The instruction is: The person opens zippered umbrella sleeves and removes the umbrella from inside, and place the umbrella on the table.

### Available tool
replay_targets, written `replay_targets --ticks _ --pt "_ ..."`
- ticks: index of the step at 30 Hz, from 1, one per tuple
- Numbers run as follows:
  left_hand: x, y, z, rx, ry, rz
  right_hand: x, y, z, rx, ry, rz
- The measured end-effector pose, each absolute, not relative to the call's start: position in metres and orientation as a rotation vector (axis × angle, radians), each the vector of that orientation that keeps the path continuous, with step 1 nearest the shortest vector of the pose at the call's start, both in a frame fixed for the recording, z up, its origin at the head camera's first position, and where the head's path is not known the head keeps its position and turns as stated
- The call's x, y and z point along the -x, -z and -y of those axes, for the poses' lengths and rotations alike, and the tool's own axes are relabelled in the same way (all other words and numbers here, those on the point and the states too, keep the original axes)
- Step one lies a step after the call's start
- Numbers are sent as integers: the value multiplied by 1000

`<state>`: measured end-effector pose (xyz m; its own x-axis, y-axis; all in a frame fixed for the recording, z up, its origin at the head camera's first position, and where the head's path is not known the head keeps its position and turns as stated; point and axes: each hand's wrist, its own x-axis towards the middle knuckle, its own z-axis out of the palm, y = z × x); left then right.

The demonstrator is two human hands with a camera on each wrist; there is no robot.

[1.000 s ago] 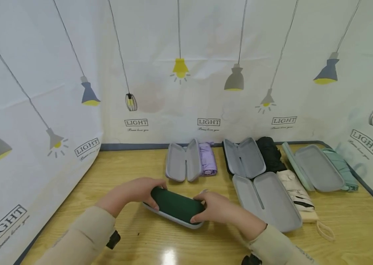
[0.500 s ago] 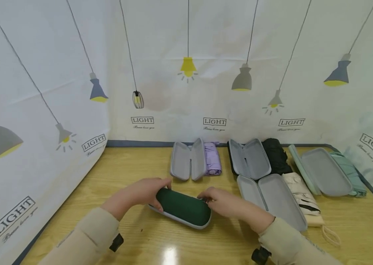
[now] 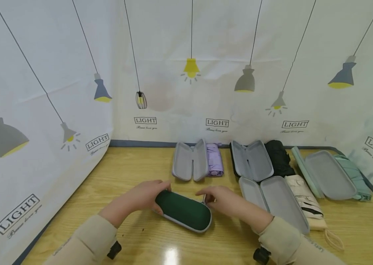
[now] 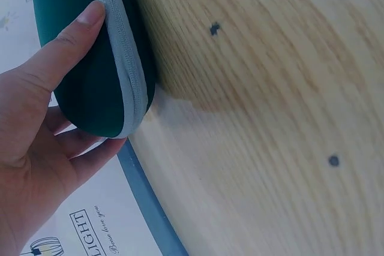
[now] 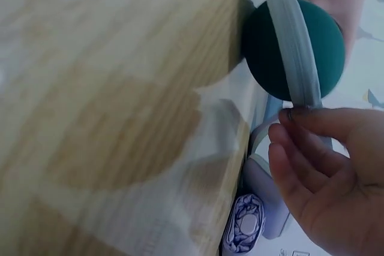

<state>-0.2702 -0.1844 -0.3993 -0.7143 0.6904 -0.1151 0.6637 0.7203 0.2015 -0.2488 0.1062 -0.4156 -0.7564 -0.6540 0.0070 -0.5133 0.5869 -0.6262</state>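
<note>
A dark green zip case (image 3: 183, 211) with a pale grey zipper band (image 4: 123, 52) lies closed near the middle of the table. My left hand (image 3: 148, 197) grips its left end, thumb on the near side by the band and fingers under the rounded end in the left wrist view. At the right end, my right hand (image 3: 224, 206) pinches the zipper pull (image 3: 204, 198) between thumb and fingers. The right wrist view shows those fingertips (image 5: 294, 115) right below the band, with the pull mostly hidden by them.
Behind the case stand an open lilac case (image 3: 183, 162) and a folded purple umbrella (image 3: 214, 160). To the right are open grey-lined cases (image 3: 256, 162), a black folded umbrella (image 3: 277, 158), a cream one (image 3: 302, 195) and a green one (image 3: 352, 176). A printed backdrop (image 3: 173, 121) borders the table.
My right hand has let go of the case's right end and taken the zipper pull at its far right side. The left hand keeps its grip. The head view has turned slightly left.
</note>
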Motion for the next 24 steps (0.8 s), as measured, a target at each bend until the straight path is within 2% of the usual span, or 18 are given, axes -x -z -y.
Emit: replay_targets --ticks 14,24 --pt "265 407 184 -1059 -198 -2805 232 412 -106 1111 620 -2853" --pt "263 406 181 -1005 -138 -2875 222 412 -122 1035 618 -2840"
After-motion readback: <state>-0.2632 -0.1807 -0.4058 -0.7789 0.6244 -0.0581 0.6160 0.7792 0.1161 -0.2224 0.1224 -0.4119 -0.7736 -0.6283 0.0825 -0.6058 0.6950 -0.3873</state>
